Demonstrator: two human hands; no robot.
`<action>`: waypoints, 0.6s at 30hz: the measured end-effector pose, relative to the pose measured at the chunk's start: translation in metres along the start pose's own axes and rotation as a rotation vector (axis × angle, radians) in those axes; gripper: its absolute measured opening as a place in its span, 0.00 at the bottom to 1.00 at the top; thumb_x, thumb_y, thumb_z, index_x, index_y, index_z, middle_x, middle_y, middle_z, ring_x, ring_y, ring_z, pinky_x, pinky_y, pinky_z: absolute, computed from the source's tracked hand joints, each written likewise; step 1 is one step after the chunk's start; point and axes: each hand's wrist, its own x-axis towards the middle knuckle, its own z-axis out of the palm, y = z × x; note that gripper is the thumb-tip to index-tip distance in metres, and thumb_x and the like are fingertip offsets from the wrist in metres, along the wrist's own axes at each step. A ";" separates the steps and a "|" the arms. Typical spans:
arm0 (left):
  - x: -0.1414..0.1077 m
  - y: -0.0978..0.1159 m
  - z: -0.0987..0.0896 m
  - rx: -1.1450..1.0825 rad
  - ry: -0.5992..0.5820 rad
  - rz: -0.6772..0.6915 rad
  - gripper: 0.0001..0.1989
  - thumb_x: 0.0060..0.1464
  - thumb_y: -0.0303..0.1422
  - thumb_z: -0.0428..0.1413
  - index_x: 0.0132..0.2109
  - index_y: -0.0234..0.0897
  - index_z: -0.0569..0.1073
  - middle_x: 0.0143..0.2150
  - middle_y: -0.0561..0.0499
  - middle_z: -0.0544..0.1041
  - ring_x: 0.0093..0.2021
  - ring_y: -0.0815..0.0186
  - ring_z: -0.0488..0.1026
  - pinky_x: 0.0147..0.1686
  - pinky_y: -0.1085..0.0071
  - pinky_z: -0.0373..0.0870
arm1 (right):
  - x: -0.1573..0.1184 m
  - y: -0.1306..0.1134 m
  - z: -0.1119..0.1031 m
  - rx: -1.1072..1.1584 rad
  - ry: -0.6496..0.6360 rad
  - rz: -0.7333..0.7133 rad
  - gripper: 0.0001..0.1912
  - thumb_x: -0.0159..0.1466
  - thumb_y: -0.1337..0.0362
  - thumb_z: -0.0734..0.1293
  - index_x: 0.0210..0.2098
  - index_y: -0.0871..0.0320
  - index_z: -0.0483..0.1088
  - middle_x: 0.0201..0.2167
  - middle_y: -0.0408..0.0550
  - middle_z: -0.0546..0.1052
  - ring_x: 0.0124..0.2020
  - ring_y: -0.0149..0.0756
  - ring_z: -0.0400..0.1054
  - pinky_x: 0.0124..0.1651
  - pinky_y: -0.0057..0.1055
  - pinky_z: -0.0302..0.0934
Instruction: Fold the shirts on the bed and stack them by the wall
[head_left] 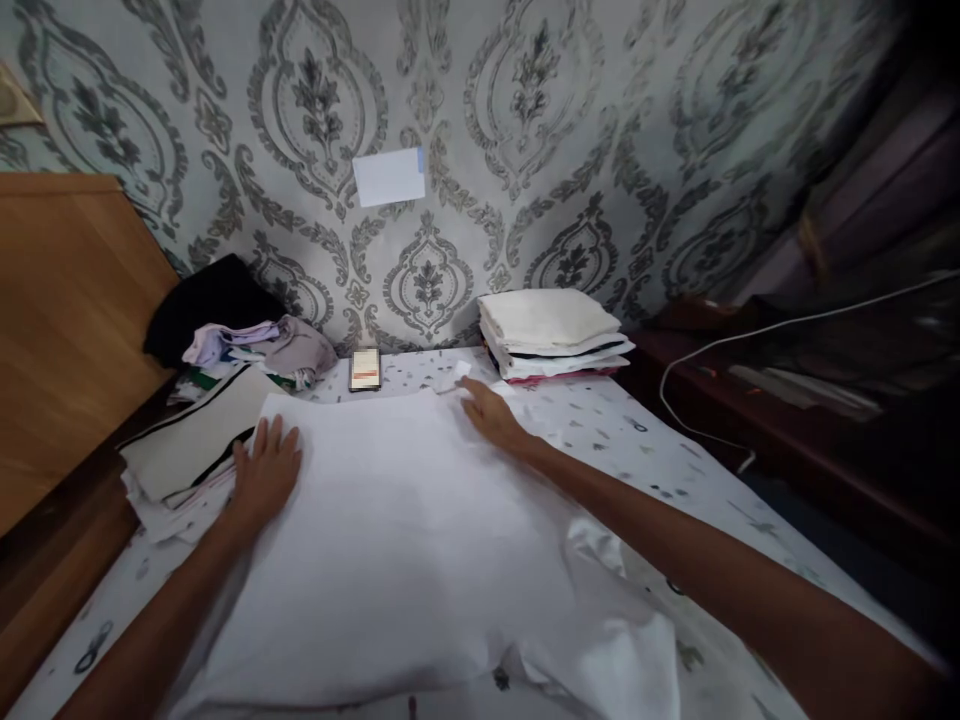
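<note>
A white garment lies spread over the patterned sheet in front of me, smooth in its middle and rumpled along the right side and lower edge. My left hand rests flat on its upper left corner, fingers apart. At the far edge, my right hand has its fingers closed on the cloth, beside a small white label-like piece. The fingertips' exact hold is hard to see. Right next to my left hand is a folded cream cloth with black trim.
A folded clothes stack stands by the wall at the back right. Heaped clothes lie back left, near a wooden panel. A lit phone sits at the back of the sheet. A white cable hangs at right.
</note>
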 end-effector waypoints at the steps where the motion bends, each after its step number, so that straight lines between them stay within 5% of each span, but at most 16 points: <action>1: -0.002 0.000 0.002 -0.016 0.010 0.032 0.27 0.67 0.34 0.37 0.66 0.27 0.64 0.73 0.30 0.51 0.73 0.43 0.45 0.64 0.35 0.47 | -0.011 0.001 0.000 -0.072 -0.074 -0.083 0.24 0.68 0.65 0.56 0.61 0.63 0.65 0.66 0.61 0.65 0.67 0.45 0.58 0.68 0.43 0.53; 3: -0.005 0.001 0.007 -0.089 0.004 0.110 0.28 0.67 0.37 0.37 0.67 0.28 0.63 0.73 0.32 0.53 0.73 0.47 0.47 0.66 0.41 0.49 | -0.028 0.004 -0.003 -0.183 -0.208 -0.181 0.23 0.70 0.61 0.56 0.61 0.59 0.66 0.67 0.58 0.63 0.69 0.45 0.55 0.69 0.45 0.49; 6: -0.010 -0.001 0.015 -0.208 -0.057 0.173 0.29 0.67 0.42 0.36 0.68 0.33 0.61 0.72 0.37 0.58 0.72 0.53 0.52 0.66 0.47 0.53 | -0.039 0.014 -0.015 -0.327 -0.291 -0.122 0.23 0.72 0.58 0.55 0.63 0.56 0.64 0.69 0.56 0.61 0.70 0.46 0.51 0.69 0.50 0.46; 13: -0.019 -0.002 0.005 -0.180 -0.104 0.114 0.30 0.67 0.40 0.34 0.67 0.32 0.61 0.71 0.37 0.59 0.72 0.53 0.53 0.65 0.45 0.54 | -0.055 0.049 -0.068 -0.492 -0.064 0.320 0.23 0.69 0.66 0.55 0.62 0.64 0.64 0.65 0.65 0.64 0.66 0.53 0.56 0.66 0.54 0.47; 18: -0.036 0.017 -0.013 -0.148 -0.143 0.102 0.29 0.67 0.39 0.33 0.67 0.30 0.61 0.71 0.34 0.59 0.71 0.51 0.54 0.64 0.45 0.55 | -0.107 0.051 -0.099 -0.441 -0.018 0.439 0.24 0.69 0.64 0.55 0.62 0.62 0.63 0.61 0.61 0.69 0.60 0.49 0.63 0.60 0.43 0.58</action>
